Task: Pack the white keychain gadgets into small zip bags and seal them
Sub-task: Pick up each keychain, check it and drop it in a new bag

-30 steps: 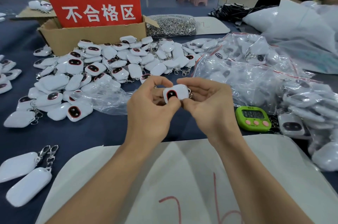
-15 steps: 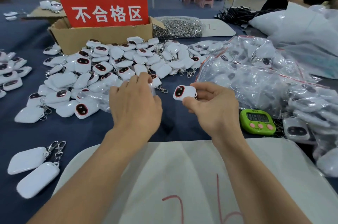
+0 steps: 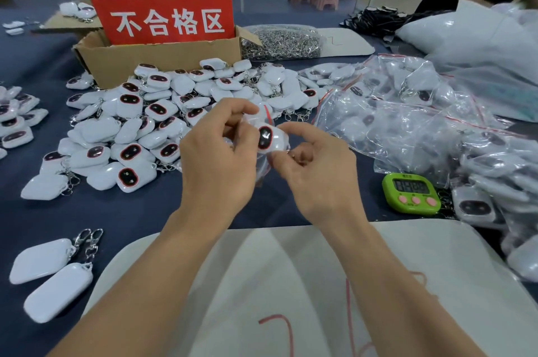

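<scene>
Pinching a clear zip bag [image 3: 263,166], left hand [image 3: 217,164] fingers curled; right hand [image 3: 317,179] fingers gripping the white gadget [image 3: 269,138].

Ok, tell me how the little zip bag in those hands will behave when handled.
Probably floppy: the zip bag crumples between the left hand and right hand. Likely slippery, since its clear film looks glossy. Seems very light, so the gadget will likely weigh it down.

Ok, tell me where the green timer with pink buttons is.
In the head view, the green plastic timer lies on the dark blue tablecloth, right of the right hand, beside the bagged gadgets.
</scene>
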The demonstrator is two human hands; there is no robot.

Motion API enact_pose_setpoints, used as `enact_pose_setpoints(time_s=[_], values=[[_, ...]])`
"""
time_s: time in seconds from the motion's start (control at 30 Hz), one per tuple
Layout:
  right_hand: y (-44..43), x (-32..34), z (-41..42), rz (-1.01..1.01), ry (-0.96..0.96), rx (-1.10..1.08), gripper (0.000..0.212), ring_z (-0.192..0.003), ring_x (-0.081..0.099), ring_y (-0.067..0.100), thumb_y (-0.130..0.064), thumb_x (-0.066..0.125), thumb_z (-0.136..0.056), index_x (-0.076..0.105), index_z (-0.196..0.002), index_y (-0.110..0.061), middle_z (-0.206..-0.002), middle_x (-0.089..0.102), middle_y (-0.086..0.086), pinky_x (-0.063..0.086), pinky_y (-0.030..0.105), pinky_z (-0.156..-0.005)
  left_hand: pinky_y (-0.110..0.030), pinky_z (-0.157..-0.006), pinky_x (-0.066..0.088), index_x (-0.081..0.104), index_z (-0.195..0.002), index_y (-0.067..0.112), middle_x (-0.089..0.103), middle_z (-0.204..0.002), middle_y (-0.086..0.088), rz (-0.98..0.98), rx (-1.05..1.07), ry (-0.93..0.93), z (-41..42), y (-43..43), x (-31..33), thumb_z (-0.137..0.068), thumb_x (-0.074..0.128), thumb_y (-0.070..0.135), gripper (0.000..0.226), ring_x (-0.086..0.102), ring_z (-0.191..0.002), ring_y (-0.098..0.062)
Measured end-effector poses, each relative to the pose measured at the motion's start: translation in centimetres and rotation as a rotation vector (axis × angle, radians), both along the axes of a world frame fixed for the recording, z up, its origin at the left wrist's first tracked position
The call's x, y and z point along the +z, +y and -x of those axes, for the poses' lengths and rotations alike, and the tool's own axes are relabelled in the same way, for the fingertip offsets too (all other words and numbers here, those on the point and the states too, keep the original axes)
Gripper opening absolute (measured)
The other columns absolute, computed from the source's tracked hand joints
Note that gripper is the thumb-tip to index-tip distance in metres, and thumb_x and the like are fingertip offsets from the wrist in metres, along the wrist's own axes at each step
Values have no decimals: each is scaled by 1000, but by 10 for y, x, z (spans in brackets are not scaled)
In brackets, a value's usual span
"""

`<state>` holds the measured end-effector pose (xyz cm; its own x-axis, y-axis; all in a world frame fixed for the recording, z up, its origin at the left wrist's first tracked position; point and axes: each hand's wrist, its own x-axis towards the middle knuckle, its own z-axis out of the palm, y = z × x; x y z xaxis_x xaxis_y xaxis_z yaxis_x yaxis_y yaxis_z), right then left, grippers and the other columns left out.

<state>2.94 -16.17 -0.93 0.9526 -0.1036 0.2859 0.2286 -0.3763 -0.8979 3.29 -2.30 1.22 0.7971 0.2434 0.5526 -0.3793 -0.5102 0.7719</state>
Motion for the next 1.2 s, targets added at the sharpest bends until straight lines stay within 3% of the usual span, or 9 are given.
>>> enact_pose_setpoints(time_s=[0.1, 0.2, 0.37, 0.53, 0.7, 0.83, 1.03, 1.1, 1.2], values=[[10, -3, 4, 276, -38, -60, 30, -56, 50, 3, -16, 67, -88, 70, -110, -35, -52, 54, -19, 38, 9, -58, -10, -65, 42, 69, -106, 30, 64, -77, 20, -24, -8, 9, 0, -5, -2, -94, 57, 10, 26, 61, -77, 2], [18, -2, 8, 230, -32, -3, 32, -60, 55, 1, -22, 58, -80, 71, -108, -32, -61, 61, -24, 40, 10, -57, -12, -68, 44, 67, -111, 32, 64, -86, 19, -56, -102, 62, 3, -11, -8, -95, 56, 9, 29, 61, -78, -2], [9, -6, 8, 143, 46, -15, 58, -71, 61, 4, -13, 71, -84, 57, -134, -40, -81, 71, -17, 52, 22, -74, -10, -61, 41, 65, -107, 39, 67, -82, 21, 38, -187, 83, 0, -7, -9, -96, 57, 17, 27, 64, -72, -3], [9, -4, 10, 251, 39, -97, 53, -88, 57, -5, -29, 71, -89, 54, -136, -46, -90, 63, -26, 39, 8, -69, -14, -65, 44, 69, -108, 34, 69, -82, 16, 71, -157, 97, -4, -6, -9, -97, 54, 7, 33, 66, -75, -4], [11, 1, 12, 238, 61, -156, 42, -79, 59, 18, -21, 50, -101, 62, -137, -41, -76, 65, -8, 51, 37, -79, -22, -81, 50, 71, -109, 30, 68, -89, 25, -9, -44, -2, 1, -5, -6, -100, 58, 12, 24, 66, -90, -3], [14, 5, 17, 431, 116, -109, 48, -87, 58, 30, -35, 46, -88, 51, -134, -44, -82, 67, -5, 43, 39, -74, -32, -86, 49, 73, -111, 29, 72, -97, 19, -121, -70, -20, 8, -14, -8, -97, 57, 23, 22, 66, -96, -21], [6, -2, 12, 429, 141, -177, 72, -137, 37, 19, -42, 66, -92, 34, -154, -28, -152, 44, -9, 37, 36, -99, -27, -86, 49, 72, -116, 35, 72, -93, 23, -40, -7, 109, 1, -6, -11, -96, 56, 40, 26, 65, -89, -3], [6, -4, 12, 487, 180, -241, 67, -129, 42, 22, -46, 66, -91, 39, -151, -30, -141, 53, -8, 35, 38, -91, -31, -93, 48, 70, -120, 34, 75, -102, 15, -113, 109, 203, -10, 10, -11, -95, 56, 38, 29, 64, -98, -7], [7, 0, 15, 507, -54, -474, 21, -92, 41, 21, -40, 73, -86, 75, -102, -28, -81, 58, -13, 31, 37, -86, -44, -106, 43, 65, -131, 25, 69, -127, -2, -491, 241, 376, -26, 41, -16, -91, 62, 24, 41, 56, -121, -29]])
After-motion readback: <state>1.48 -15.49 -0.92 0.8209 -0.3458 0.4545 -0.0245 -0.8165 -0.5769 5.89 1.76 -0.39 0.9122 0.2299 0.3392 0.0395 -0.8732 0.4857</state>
